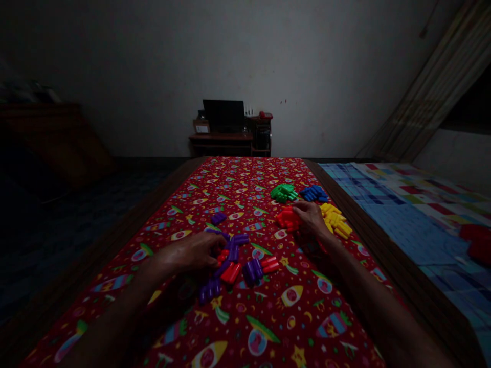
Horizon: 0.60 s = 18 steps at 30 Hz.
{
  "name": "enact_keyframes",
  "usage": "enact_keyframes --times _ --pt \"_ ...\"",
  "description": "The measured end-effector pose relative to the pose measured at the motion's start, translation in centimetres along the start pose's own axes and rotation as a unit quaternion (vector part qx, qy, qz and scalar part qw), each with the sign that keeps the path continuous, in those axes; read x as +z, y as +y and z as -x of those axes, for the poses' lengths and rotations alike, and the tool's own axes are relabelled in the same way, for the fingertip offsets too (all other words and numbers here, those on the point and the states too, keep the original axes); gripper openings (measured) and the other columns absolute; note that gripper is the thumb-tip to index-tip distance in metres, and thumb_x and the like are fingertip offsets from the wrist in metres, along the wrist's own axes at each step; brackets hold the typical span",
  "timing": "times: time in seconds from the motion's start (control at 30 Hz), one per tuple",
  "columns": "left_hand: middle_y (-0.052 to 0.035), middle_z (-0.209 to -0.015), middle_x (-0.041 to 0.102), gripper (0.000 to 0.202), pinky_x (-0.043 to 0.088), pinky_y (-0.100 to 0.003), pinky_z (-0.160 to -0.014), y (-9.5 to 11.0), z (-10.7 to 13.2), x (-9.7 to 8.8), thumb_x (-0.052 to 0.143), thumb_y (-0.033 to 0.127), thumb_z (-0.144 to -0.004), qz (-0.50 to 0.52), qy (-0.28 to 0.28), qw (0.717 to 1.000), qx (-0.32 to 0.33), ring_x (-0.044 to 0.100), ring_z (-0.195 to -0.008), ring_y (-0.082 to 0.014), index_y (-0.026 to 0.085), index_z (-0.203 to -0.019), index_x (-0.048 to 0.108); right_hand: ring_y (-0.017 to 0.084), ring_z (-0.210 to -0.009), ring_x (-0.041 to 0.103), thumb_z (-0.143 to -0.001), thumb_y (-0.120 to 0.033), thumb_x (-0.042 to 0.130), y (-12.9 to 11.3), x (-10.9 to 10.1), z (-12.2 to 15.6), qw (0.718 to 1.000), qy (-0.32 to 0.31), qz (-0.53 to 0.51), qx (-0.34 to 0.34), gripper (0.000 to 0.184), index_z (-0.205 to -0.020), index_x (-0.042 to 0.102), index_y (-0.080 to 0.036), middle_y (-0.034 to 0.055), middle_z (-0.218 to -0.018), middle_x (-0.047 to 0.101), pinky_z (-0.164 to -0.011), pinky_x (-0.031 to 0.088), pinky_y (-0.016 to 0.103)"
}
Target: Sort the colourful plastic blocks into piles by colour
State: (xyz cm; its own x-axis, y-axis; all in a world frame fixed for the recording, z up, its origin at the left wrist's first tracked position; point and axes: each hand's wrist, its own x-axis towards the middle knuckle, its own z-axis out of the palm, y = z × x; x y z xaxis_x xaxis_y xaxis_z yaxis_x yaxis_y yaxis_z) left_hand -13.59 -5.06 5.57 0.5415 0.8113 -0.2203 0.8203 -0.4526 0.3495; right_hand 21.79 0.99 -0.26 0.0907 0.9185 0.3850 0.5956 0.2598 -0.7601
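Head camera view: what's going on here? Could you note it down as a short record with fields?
Left hand: over purple pieces and red pieces
Right hand: between red stack and yellow stack
Also nearby: green stack, blue stack
Surface: red rocket-print cloth
Background: dark monitor on desk

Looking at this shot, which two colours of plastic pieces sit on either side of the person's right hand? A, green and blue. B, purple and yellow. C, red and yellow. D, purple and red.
C. The right hand lies between the red pieces on one side and the yellow pieces on the other.
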Motion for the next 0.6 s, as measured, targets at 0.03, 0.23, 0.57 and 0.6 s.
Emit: enact_keyframes --times 0.03,0.23,0.57,0.6 --pt "-0.0027 -0.100 0.071 0.035 0.046 -0.026 -0.072 0.4 -0.1 0.2 0.063 0.023 -0.069 -0.011 -0.006 1.000 0.003 0.066 -0.089 -0.0220 0.025 -0.104 0.067 0.022 -0.082 0.070 -0.079 -0.029 0.055 0.2 0.1 0.1 1.000 0.004 0.015 -0.008 0.025 -0.087 0.075 -0.017 0.0067 -0.088 0.076 -0.074 0.053 0.033" --pt "-0.0038 -0.090 0.068 0.020 0.045 -0.027 -0.069 1.4 -0.6 1.4 0.053 0.028 -0.081 -0.039 0.026 0.998 0.050 0.063 -0.079 -0.0195 0.022 -0.095 0.065 0.022 -0.083 0.069 -0.083 -0.028 0.051 -1.0 -0.1 0.3 0.996 0.038 0.057 -0.054 0.028 -0.090 0.076 -0.018 0.0072 -0.090 0.076 -0.079 0.052 0.034" --pt "0.0000 -0.071 0.062 0.019 0.039 -0.024 -0.056 1.6 -2.9 2.4 0.041 0.020 -0.083 -0.027 0.158 0.987 0.029 0.058 -0.061 -0.0145 0.021 -0.086 0.060 0.017 -0.073 0.068 -0.088 -0.024 0.053 -7.8 2.4 4.6 0.973 -0.144 -0.022 -0.180 0.024 -0.100 0.074 -0.019 0.0061 -0.090 0.076 -0.066 0.049 0.025" --pt "-0.0002 -0.074 0.065 0.021 0.041 -0.023 -0.058 1.6 -3.1 2.4 0.041 0.021 -0.084 -0.004 0.177 0.984 0.035 0.060 -0.063 -0.0145 0.021 -0.091 0.060 0.017 -0.076 0.068 -0.089 -0.025 0.053 -8.3 2.9 5.3 0.968 -0.165 -0.028 -0.187 0.026 -0.105 0.073 -0.019 0.0070 -0.095 0.075 -0.067 0.049 0.024"
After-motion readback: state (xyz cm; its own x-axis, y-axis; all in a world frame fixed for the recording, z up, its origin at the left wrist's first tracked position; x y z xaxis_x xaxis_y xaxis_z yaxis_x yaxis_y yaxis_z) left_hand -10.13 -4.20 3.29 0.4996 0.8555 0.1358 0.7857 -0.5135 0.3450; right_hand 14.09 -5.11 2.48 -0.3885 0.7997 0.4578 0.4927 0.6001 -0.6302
